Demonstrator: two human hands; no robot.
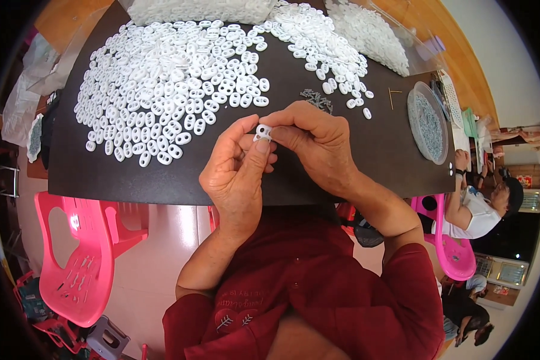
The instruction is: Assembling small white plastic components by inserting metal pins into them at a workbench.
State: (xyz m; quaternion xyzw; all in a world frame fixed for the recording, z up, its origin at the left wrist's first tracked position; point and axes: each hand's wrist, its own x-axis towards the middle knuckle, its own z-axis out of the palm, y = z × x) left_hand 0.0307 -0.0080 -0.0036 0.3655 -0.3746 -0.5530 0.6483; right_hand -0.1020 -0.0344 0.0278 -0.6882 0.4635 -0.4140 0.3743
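White two-holed plastic piece (263,129), in hand at frame centre

Left hand (233,174): pinching piece from lower left. Right hand (318,141): gripping its right side. Piece is lying between their fingertips; fingers are hiding its long axis. Small grey parts (316,100) are lying on the desk (396,150) just above the right hand, the nearer one.

This looks like a small hand-assembly workroom. Beyond and left of the fingers (300,117), identical white oval pieces (162,78) cover much of a dark table (378,147). To their right stand a clear bin (417,53) of pale parts (372,36) and a round tub (411,120) of small grey parts (429,129); beyond it sits another person (477,210).
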